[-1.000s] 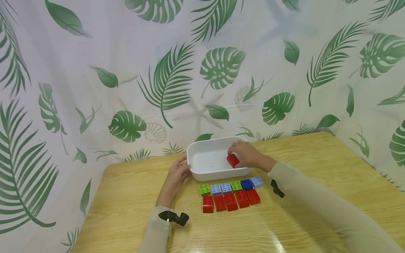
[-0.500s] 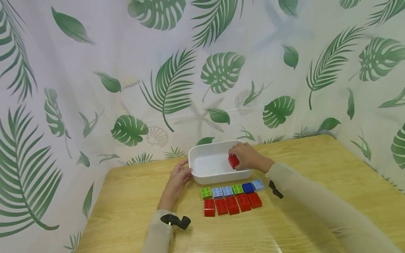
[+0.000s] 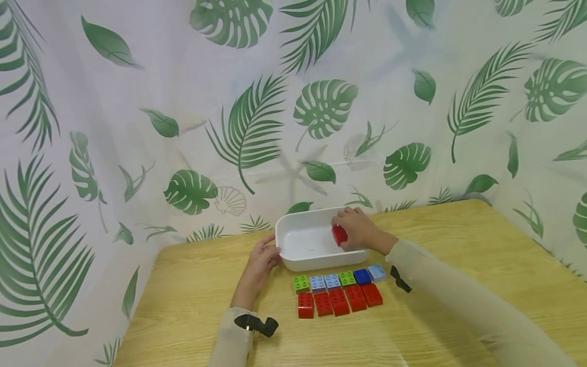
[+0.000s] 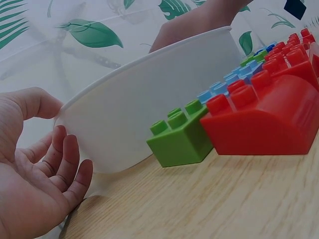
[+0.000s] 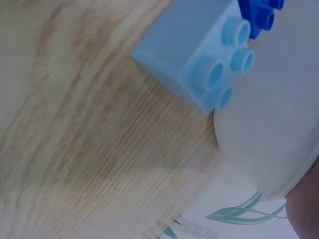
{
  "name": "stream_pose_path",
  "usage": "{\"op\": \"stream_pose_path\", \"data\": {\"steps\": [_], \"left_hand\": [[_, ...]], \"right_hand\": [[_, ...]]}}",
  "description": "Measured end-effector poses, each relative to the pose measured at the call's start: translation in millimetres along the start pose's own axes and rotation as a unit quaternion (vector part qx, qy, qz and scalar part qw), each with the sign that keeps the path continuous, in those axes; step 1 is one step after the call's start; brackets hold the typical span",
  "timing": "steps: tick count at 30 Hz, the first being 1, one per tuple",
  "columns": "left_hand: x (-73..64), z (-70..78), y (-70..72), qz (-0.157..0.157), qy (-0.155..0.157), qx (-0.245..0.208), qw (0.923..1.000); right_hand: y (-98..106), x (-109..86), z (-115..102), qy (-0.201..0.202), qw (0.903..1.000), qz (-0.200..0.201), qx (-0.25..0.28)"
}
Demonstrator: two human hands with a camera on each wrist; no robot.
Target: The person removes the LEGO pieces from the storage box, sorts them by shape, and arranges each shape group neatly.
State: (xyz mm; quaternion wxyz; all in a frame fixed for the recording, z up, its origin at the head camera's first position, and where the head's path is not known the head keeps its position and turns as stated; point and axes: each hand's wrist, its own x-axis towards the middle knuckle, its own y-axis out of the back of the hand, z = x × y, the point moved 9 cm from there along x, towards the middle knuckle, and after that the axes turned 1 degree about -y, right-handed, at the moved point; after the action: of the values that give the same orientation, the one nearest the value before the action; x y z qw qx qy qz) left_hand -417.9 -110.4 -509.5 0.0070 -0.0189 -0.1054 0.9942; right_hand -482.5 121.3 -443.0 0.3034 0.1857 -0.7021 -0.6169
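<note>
In the head view a white plastic tub (image 3: 302,265) stands near the back of the table. My right hand (image 3: 357,229) reaches over its right end and grips a red toy building brick (image 3: 339,235) inside, partly hidden by the fingers. My left hand (image 3: 262,261) rests against the tub's left end. The left wrist view shows the thumb at the rim and loosely bent fingers beside the outer wall. Before the tub lies a row of green (image 3: 300,283), light blue (image 3: 317,283) and dark blue (image 3: 362,277) bricks. A row of red bricks (image 3: 339,302) lies nearer me.
The wooden table (image 3: 192,306) extends around the tub and bricks. Behind it hangs a white cloth (image 3: 293,153) printed with green leaves. Close to the tub's outer wall, the right wrist view shows the end light blue brick (image 5: 194,55).
The head view has shifted slightly, so everything sits a little lower. The right hand keeps its grip on the red brick inside the tub, and the left hand stays at the tub's end.
</note>
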Motion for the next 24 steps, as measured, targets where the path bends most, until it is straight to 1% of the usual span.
{"op": "stream_pose_path", "data": {"steps": [4, 9, 12, 16, 19, 24], "left_hand": [[-0.4, -0.4, -0.3, 0.002, 0.000, -0.001, 1.0000], [1.5, -2.7, 1.2, 0.004, 0.002, 0.001, 1.0000], [2.0, -3.5, 1.8, 0.006, 0.003, 0.000, 1.0000], [1.2, -3.2, 0.9, 0.004, -0.001, 0.000, 1.0000], [0.2, -2.9, 0.2, 0.003, -0.001, -0.001, 1.0000], [1.2, -2.3, -0.1, 0.003, -0.002, 0.001, 1.0000]], "right_hand": [[7.2, -1.1, -1.3, 0.005, 0.9994, 0.033, -0.006], [19.7, -2.9, -1.1, 0.015, 0.9978, 0.061, -0.017], [31.9, -7.0, -1.9, 0.028, 0.9959, 0.085, -0.013], [50.8, -17.0, -5.4, 0.048, 0.9926, 0.111, 0.000], [63.9, -26.0, -8.9, 0.057, 0.9914, 0.118, 0.003], [81.9, -41.0, -13.3, 0.064, 0.9912, 0.115, 0.011]]}}
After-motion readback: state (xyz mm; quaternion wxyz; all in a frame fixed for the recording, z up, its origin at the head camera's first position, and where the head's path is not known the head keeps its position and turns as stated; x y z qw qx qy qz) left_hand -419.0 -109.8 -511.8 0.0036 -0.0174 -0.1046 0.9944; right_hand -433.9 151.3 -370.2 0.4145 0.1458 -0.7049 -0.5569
